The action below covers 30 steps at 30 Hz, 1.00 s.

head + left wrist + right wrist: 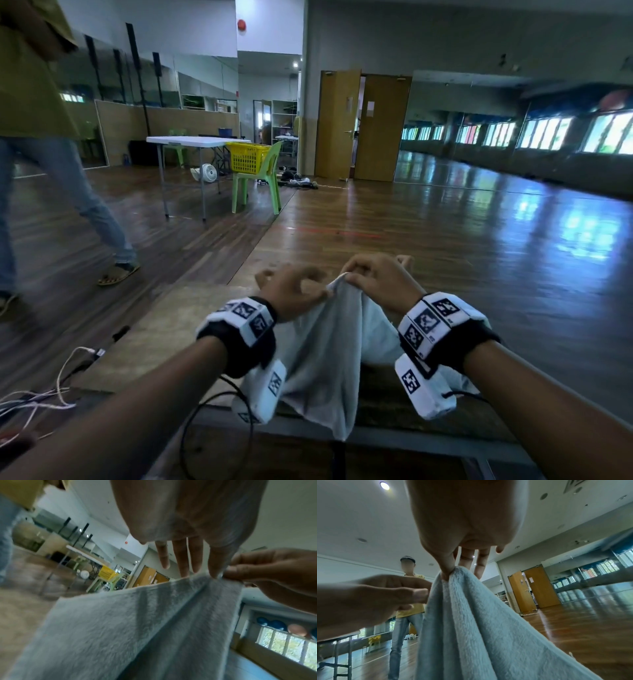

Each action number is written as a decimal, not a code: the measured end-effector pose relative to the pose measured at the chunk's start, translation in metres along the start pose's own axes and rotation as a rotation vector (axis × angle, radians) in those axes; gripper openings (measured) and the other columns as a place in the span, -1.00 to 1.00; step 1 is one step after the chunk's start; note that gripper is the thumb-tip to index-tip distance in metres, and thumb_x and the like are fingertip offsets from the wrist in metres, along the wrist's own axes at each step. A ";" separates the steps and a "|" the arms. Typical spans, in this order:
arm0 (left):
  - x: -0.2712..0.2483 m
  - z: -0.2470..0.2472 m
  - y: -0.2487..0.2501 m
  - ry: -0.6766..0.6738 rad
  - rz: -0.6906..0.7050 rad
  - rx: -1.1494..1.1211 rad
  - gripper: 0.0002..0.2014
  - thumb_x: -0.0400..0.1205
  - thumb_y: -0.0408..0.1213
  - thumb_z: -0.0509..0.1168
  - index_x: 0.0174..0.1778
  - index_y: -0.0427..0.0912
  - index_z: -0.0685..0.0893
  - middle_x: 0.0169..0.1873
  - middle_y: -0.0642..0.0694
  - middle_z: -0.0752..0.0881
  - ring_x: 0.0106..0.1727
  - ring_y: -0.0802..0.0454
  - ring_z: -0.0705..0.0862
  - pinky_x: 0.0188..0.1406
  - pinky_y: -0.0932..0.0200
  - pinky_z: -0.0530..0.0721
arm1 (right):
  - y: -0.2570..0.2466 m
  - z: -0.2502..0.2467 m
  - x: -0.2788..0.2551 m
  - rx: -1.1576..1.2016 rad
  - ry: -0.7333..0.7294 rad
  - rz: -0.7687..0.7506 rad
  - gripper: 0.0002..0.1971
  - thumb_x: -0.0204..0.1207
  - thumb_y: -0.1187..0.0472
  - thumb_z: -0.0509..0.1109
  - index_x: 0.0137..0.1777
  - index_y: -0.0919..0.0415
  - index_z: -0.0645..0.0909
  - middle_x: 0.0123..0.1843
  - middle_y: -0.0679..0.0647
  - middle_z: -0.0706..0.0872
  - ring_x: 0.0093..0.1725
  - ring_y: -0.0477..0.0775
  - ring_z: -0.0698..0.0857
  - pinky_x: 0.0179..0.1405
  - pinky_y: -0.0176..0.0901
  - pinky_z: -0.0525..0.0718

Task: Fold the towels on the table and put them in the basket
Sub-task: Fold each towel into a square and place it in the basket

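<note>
A pale grey towel point(325, 346) hangs in a peak above the brown table point(154, 335), its lower end draped over the near edge. My left hand point(320, 291) pinches the top edge of the towel point(137, 622) with thumb and forefinger, the other fingers point(181, 561) straight. My right hand point(349, 277) pinches the same top edge right beside it; in the right wrist view its thumb and forefinger nip a fold of the towel point(471, 615). The two hands nearly touch. A yellow basket point(248, 156) sits on a green chair point(260, 185) far across the room.
A person in a yellow shirt and jeans point(51, 171) walks at the left, close to the table. White cables point(51, 394) lie at the table's left corner. A white folding table point(191, 140) stands by the chair. Wooden floor stretches ahead and to the right.
</note>
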<state>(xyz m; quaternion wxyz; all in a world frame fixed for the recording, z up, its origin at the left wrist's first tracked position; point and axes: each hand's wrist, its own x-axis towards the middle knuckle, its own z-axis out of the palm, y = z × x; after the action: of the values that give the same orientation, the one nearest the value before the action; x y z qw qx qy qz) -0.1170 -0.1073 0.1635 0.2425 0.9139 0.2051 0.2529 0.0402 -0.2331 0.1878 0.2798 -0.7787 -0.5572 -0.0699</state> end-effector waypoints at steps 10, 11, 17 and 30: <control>0.011 0.011 -0.006 0.107 -0.021 -0.197 -0.70 0.30 0.36 0.19 -0.32 0.27 0.63 -0.30 0.13 0.74 -0.10 0.03 0.72 0.15 -0.26 0.57 | 0.008 -0.009 -0.020 -0.047 -0.055 0.058 -0.90 0.45 -0.12 0.39 -0.24 -0.18 0.63 -0.16 -0.14 0.77 -0.02 -0.20 0.63 0.01 -0.01 0.13; 0.011 0.004 0.000 0.117 -0.030 -0.193 -0.72 0.30 0.36 0.20 -0.32 0.30 0.63 -0.29 0.13 0.74 -0.09 0.04 0.72 0.17 -0.25 0.56 | 0.012 -0.008 -0.022 -0.048 -0.066 0.064 -0.89 0.45 -0.13 0.39 -0.23 -0.17 0.63 -0.15 -0.16 0.77 -0.01 -0.21 0.62 -0.05 -0.03 0.10; 0.013 -0.033 0.000 0.188 -0.044 -0.128 -0.74 0.32 0.33 0.22 -0.30 0.29 0.63 -0.34 0.30 0.70 -0.10 0.13 0.69 0.26 -0.32 0.50 | 0.033 -0.014 -0.034 -0.066 -0.100 0.101 -0.90 0.48 -0.14 0.37 -0.21 -0.20 0.61 -0.13 -0.22 0.75 0.04 -0.20 0.60 0.04 0.01 0.16; 0.010 -0.035 -0.011 0.225 -0.061 -0.054 -0.57 0.35 0.10 0.30 0.13 0.12 0.63 0.00 0.01 0.75 0.07 -0.04 0.70 0.24 -0.10 0.58 | 0.026 -0.041 -0.016 -0.198 -0.035 0.040 -0.89 0.52 -0.02 0.33 -0.23 -0.17 0.61 -0.16 -0.22 0.74 0.02 -0.16 0.63 0.04 0.04 0.17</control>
<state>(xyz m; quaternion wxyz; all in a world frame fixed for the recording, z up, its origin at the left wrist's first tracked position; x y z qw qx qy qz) -0.1322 -0.0813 0.1875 0.2499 0.8662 0.2519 0.3517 0.0661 -0.2727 0.2057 0.1933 -0.8146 -0.5365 -0.1055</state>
